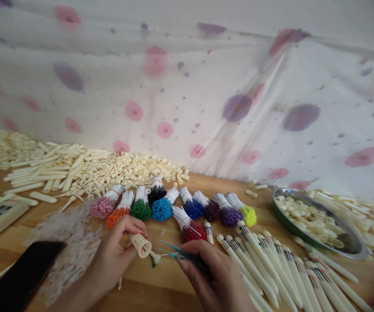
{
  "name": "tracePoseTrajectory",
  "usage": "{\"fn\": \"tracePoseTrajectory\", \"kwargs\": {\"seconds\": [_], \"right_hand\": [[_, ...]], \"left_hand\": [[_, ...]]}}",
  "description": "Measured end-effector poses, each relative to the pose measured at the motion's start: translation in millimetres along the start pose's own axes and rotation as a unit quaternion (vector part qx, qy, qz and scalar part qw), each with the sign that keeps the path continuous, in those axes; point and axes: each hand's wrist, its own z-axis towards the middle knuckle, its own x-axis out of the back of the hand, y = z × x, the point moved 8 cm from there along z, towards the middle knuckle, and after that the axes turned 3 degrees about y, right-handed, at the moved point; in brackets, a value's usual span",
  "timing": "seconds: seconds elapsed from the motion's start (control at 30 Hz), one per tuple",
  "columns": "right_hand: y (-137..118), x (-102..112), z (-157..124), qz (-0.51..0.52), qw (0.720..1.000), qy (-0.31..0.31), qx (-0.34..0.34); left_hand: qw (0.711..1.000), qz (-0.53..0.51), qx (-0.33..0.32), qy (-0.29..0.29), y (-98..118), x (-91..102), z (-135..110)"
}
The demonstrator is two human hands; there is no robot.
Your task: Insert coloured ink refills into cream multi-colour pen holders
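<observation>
My left hand [110, 255] pinches a cream slotted plastic pen barrel piece [140, 245], its round open end facing right. In my right hand [214, 275] is a pair of teal tweezers [183, 255], tips pointing left towards the barrel piece. A small white part with a bit of green [155, 258] shows between the piece and the tweezers; whether the tweezers grip it I cannot tell. Just beyond my hands stand rubber-banded bundles of colored pen refills, among them red [193, 230], light blue [162, 209], green [141, 209] and orange [118, 214].
Finished-looking multicolor pens [268, 260] lie in a row at right. Behind them is a metal-rimmed bowl [276, 203] of cream rings. Cream plastic parts [109, 169] are heaped along the curtain. A black phone [27, 273], a scale [1, 219] and translucent bits [66, 247] lie at left.
</observation>
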Motion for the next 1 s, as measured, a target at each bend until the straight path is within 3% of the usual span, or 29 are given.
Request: {"fn": "tracePoseTrajectory", "kwargs": {"seconds": [0.13,0.3,0.87,1.0], "right_hand": [[-15.8,-12.7,3.5,-0.038,0.997,0.041,0.057],[-19.9,-18.9,4.9,-0.043,0.995,0.067,0.067],[-28.8,-17.7,6.0,-0.053,0.993,0.082,0.060],[-35.3,-15.2,9.4,-0.061,0.994,0.047,0.077]], "left_hand": [[0.998,0.039,-0.042,0.031,6.0,6.8,0.2],[0.994,0.049,-0.078,0.054,12.1,11.7,-1.5],[0.997,0.021,-0.066,0.041,7.7,8.4,-4.8],[0.996,0.032,-0.065,0.043,8.2,8.1,-4.4]]}}
